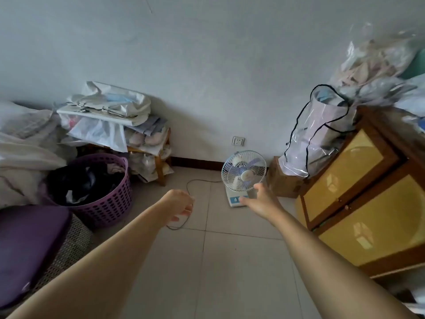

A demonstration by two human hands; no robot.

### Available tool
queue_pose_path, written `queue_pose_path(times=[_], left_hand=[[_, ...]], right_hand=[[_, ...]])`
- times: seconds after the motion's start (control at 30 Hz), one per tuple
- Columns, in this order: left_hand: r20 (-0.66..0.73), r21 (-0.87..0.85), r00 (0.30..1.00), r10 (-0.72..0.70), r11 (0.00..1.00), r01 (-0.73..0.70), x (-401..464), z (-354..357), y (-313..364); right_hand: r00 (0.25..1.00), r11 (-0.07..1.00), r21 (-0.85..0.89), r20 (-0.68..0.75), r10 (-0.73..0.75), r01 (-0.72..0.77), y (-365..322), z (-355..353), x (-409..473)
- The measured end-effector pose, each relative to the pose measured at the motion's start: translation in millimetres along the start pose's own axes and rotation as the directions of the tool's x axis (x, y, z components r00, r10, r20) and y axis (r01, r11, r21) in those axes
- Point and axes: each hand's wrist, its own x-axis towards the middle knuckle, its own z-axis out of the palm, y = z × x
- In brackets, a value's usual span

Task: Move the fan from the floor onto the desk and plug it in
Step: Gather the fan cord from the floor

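Observation:
A small white fan with pale blue blades and a wire guard stands upright on the tiled floor near the wall. Its thin grey cord trails left across the tiles and loops under my left hand. My right hand reaches out with fingers spread, in front of the fan's base and lower guard, holding nothing. My left hand hovers over the cord loop, fingers curled loosely downward; no grip on the cord shows. A wall socket sits just above the fan. No desk is in view.
A brown and yellow cabinet stands at the right, with plastic bags piled on and beside it. A cardboard box sits right of the fan. A purple laundry basket and a cluttered wooden rack are at the left.

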Motion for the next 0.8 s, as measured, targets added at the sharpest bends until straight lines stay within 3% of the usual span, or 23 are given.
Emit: queue_pose_path(times=[0.43,0.8], left_hand=[[-0.078,-0.021,0.996,-0.041,0.999,0.039,155,20,103],[-0.072,-0.072,0.989,-0.127,0.99,0.121,275,-8,121]], right_hand=[[0.994,0.999,-0.039,0.101,0.028,-0.024,-13,-20,204],[0.979,0.998,-0.03,0.194,0.057,-0.052,-44,31,320]])
